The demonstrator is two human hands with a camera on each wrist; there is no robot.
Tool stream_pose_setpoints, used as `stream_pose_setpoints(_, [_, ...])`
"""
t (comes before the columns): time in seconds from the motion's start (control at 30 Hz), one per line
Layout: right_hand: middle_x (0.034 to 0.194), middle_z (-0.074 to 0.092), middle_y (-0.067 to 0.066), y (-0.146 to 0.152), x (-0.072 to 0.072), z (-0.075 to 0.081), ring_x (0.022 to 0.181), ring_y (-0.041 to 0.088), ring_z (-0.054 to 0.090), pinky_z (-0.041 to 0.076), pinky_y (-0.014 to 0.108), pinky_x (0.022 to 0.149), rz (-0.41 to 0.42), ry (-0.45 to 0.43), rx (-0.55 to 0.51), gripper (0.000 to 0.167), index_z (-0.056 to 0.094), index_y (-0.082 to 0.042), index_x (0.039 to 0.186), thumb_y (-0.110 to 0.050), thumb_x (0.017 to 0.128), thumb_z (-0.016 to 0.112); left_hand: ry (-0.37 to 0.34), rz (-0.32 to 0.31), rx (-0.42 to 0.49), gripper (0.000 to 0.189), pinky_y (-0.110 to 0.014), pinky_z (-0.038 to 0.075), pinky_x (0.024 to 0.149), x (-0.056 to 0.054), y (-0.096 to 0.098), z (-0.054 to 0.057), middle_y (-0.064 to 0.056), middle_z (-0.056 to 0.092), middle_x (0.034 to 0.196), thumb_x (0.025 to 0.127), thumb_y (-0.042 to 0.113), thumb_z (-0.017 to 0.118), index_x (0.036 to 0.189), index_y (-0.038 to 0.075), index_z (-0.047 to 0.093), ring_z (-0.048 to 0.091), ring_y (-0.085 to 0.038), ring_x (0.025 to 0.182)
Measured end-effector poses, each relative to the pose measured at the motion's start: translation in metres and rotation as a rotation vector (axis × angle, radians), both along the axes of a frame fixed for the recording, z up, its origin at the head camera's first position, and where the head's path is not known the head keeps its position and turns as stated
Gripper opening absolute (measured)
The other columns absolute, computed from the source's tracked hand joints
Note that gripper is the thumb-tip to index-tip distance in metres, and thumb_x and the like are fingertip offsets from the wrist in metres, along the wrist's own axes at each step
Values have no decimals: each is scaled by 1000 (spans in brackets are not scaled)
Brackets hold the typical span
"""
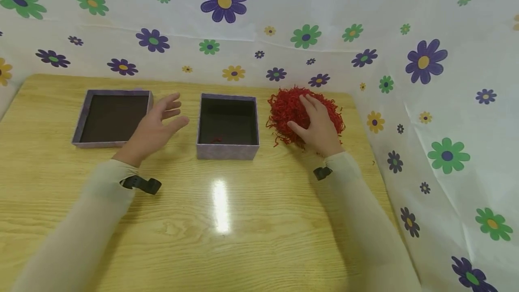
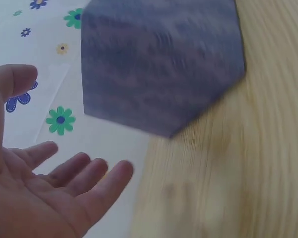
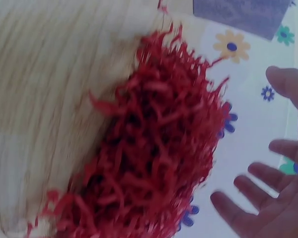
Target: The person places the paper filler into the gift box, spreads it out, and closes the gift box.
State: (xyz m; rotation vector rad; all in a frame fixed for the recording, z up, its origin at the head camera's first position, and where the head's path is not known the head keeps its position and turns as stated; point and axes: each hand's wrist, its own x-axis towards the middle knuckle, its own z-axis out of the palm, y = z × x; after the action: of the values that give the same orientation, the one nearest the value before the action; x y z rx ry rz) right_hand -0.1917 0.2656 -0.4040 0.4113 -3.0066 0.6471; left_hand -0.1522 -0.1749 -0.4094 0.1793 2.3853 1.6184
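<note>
A heap of red shredded paper [image 1: 285, 114] lies at the table's back right. Over it is my right hand [image 1: 319, 130], fingers spread and holding nothing; the right wrist view shows the fingers beside the heap [image 3: 144, 148]. My left hand [image 1: 152, 132] hovers between a deep box and a shallow lid, empty, with thumb and fingers apart. The box [image 1: 228, 152], mottled grey-purple outside and black inside, stands upright and open at mid-table. A few red shreds [image 1: 217, 139] lie on its floor. The lid [image 1: 97, 145] rests at left, hollow side up, its right corner covered by my left forearm.
The wooden table [image 1: 178, 229] has a glossy surface with a bright reflection. A white flower-print sheet [image 1: 251, 12] hangs behind the back edge and along the right side, close to the red heap. A dark band with a small device [image 1: 143, 184] sits on each wrist.
</note>
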Motion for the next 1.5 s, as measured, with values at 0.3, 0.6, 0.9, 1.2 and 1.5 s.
stream_pose_setpoints(0.3, [162,36,17,27,-13,0,148,40,34,29,61,120,5,-37,-62,80,36,-11,161,-41,97,74,-137,-15,197,81,-55,45,111,-2,19,-13,-13,30,164,101,39,68,166,21,22,32,-31,152])
stream_pose_setpoints(0.6, [161,34,18,45,-26,-2,148,40,33,29,60,121,5,-92,-53,80,36,-13,161,-40,97,74,-154,-22,203,72,-45,53,104,1,28,-21,-14,34,162,105,28,64,166,23,25,43,-33,145])
stream_pose_setpoints(0.9, [163,31,20,52,-29,-11,149,44,31,29,64,119,-14,-169,-12,83,32,-15,163,-40,97,74,-163,-15,207,71,-41,55,100,6,32,-22,-17,34,162,106,22,61,166,23,24,45,-34,142])
stream_pose_setpoints(1.2, [161,36,20,57,-32,-19,148,43,34,31,61,119,-4,-192,36,76,37,-9,160,-32,98,74,-187,-23,222,70,-41,59,93,7,32,-26,-14,34,163,106,27,61,166,28,25,48,-35,139])
stream_pose_setpoints(1.5, [162,33,23,62,-41,-26,149,46,28,21,63,122,16,-131,84,82,35,-5,160,-31,95,78,-156,-25,199,69,-35,59,91,4,32,-23,-14,34,162,106,31,61,166,28,26,47,-35,141])
